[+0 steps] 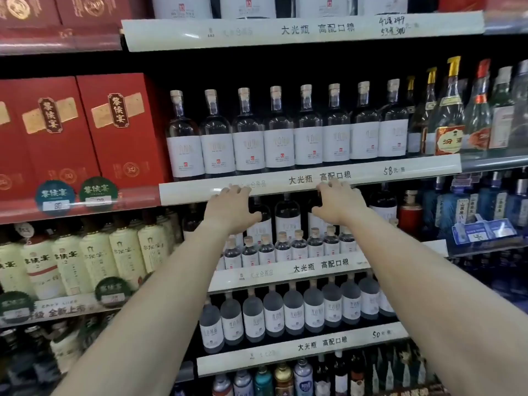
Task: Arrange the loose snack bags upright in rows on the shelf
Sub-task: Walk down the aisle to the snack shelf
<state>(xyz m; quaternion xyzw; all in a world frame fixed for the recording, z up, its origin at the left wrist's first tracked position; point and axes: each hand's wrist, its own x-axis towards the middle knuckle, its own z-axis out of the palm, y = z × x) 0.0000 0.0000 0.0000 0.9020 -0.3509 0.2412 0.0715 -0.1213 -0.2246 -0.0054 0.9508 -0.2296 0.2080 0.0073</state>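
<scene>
Liquor aisle: bottles [307, 132] & red boxes [85, 130] on shelves. Left hand [231, 210] & right hand [340, 204] both up at price strip [371, 174], fingers [241, 190] spread, empty, tips at strip. Snack bags not in view, so can't tell which way they lie from fingers.

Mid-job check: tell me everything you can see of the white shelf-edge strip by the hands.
The white shelf-edge strip is long, glossy, plastic-looking, with black printed characters and a handwritten 58. It fronts the shelf bearing the clear bottles, sloping up to the right. The fingertips of the left hand and the right hand lie over its lower edge, fingers spread.
</scene>
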